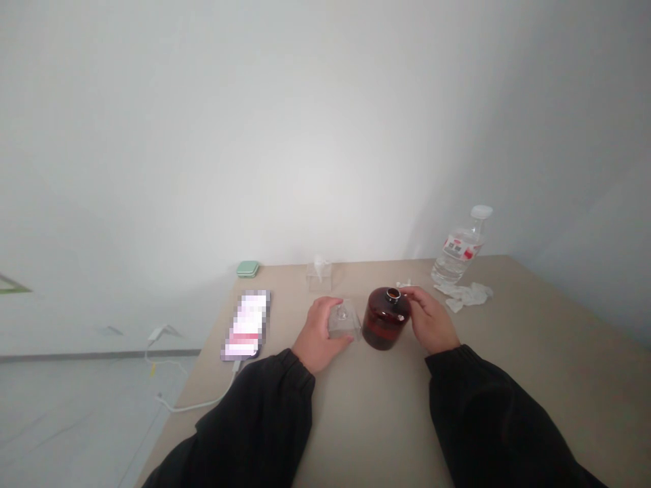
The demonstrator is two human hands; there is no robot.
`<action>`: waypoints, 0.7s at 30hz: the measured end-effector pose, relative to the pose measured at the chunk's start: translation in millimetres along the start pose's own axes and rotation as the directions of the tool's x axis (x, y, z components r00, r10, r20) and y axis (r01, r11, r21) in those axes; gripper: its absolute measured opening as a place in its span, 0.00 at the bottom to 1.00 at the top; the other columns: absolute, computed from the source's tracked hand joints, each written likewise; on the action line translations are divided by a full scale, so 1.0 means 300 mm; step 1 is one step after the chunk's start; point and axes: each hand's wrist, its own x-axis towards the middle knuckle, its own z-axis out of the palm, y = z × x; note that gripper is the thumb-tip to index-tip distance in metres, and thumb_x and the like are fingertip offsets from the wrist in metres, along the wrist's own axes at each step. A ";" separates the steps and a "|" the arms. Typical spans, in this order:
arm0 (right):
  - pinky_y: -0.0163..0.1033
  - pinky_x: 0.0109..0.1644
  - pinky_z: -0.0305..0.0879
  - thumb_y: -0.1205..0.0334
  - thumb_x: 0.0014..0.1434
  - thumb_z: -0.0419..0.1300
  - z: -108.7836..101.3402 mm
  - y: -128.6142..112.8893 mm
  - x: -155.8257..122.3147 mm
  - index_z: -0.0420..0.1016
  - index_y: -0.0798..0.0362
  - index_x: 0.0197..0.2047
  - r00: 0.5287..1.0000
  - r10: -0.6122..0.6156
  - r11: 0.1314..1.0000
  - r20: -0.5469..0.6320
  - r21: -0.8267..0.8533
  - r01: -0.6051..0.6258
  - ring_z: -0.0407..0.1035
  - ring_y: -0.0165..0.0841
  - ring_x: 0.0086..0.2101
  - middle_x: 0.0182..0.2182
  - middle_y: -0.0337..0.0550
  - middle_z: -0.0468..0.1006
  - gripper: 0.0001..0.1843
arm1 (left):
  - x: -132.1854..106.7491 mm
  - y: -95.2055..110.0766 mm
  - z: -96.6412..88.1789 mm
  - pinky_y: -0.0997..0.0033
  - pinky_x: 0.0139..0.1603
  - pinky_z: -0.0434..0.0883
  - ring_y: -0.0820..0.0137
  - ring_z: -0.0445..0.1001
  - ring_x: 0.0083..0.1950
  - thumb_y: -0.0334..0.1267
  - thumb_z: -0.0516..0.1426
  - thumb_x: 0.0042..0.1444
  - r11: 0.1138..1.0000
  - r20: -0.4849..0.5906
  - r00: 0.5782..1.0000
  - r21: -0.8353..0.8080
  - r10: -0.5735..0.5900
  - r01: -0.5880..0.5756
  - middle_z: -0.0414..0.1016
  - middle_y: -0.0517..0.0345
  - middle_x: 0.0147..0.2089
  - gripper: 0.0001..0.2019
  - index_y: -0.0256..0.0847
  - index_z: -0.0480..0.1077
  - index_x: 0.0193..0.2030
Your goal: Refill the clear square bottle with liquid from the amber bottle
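My left hand (pixel 321 337) is closed around a small clear box-like container (pixel 344 324), thumb on its near side and fingers on its far side. Just right of that container stands a dark reddish-brown glass bottle (pixel 385 322) with a short, uncapped neck and some liquid inside. My right hand (pixel 430 322) grips the bottle from its right, with the fingertips partly hidden behind it. The bottle tilts slightly, and whether its base rests on the table cannot be made out.
On the beige table (pixel 376 420), a water bottle (pixel 460 247) and crumpled tissue (pixel 465 295) lie at the back right. Another clear box with tissue (pixel 319 272) and a green tin (pixel 247 269) sit near the wall. A phone (pixel 247 325) with a white cable (pixel 203 405) lies left.
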 end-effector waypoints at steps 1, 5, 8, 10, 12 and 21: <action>0.46 0.43 0.68 0.56 0.63 0.49 0.006 -0.007 -0.006 0.75 0.48 0.42 0.999 -0.009 0.994 -0.043 0.109 0.013 0.74 0.41 0.38 0.36 0.44 0.80 0.15 | 0.000 0.001 0.000 0.50 0.63 0.60 0.58 0.62 0.59 0.31 0.64 0.46 1.000 0.001 1.000 -0.001 -0.002 0.002 0.61 0.50 0.56 0.32 0.46 0.59 0.58; 0.48 0.53 0.65 0.44 0.62 0.51 0.044 -0.024 -0.032 0.71 0.49 0.50 0.984 -0.168 0.922 -0.067 0.342 0.180 0.70 0.42 0.48 0.46 0.46 0.76 0.22 | 0.001 0.005 -0.001 0.50 0.63 0.60 0.58 0.62 0.59 0.30 0.64 0.46 1.000 -0.005 1.000 0.007 -0.005 0.005 0.62 0.51 0.55 0.32 0.45 0.60 0.57; 0.50 0.55 0.63 0.41 0.57 0.56 0.071 -0.024 -0.043 0.68 0.49 0.53 0.974 -0.225 0.905 -0.043 0.362 0.225 0.68 0.44 0.49 0.49 0.47 0.74 0.27 | 0.001 0.004 0.000 0.50 0.63 0.60 0.58 0.63 0.59 0.30 0.64 0.46 1.000 -0.004 1.000 -0.001 -0.008 0.008 0.61 0.50 0.55 0.31 0.45 0.59 0.57; 0.50 0.55 0.63 0.41 0.56 0.58 0.083 -0.019 -0.045 0.67 0.49 0.54 0.974 -0.218 0.896 -0.054 0.384 0.222 0.68 0.44 0.49 0.48 0.48 0.73 0.28 | 0.001 0.002 0.001 0.50 0.64 0.60 0.58 0.63 0.59 0.30 0.64 0.46 1.000 -0.002 1.000 -0.014 -0.009 0.009 0.61 0.50 0.56 0.31 0.45 0.59 0.57; 0.50 0.55 0.63 0.41 0.56 0.58 0.091 -0.012 -0.044 0.67 0.48 0.54 0.975 -0.212 0.884 -0.063 0.412 0.219 0.68 0.44 0.48 0.48 0.47 0.73 0.28 | 0.001 0.000 0.003 0.50 0.64 0.60 0.58 0.63 0.59 0.30 0.65 0.46 1.000 -0.002 1.000 -0.019 -0.006 0.006 0.61 0.50 0.56 0.31 0.45 0.60 0.57; 0.53 0.60 0.59 0.39 0.55 0.58 0.119 0.005 -0.044 0.64 0.48 0.59 0.970 -0.218 0.828 -0.110 0.505 0.243 0.66 0.45 0.53 0.54 0.50 0.72 0.33 | 0.002 0.009 0.002 0.50 0.63 0.59 0.58 0.63 0.59 0.30 0.64 0.46 1.000 -0.011 1.000 -0.005 -0.008 0.008 0.62 0.51 0.55 0.31 0.45 0.60 0.57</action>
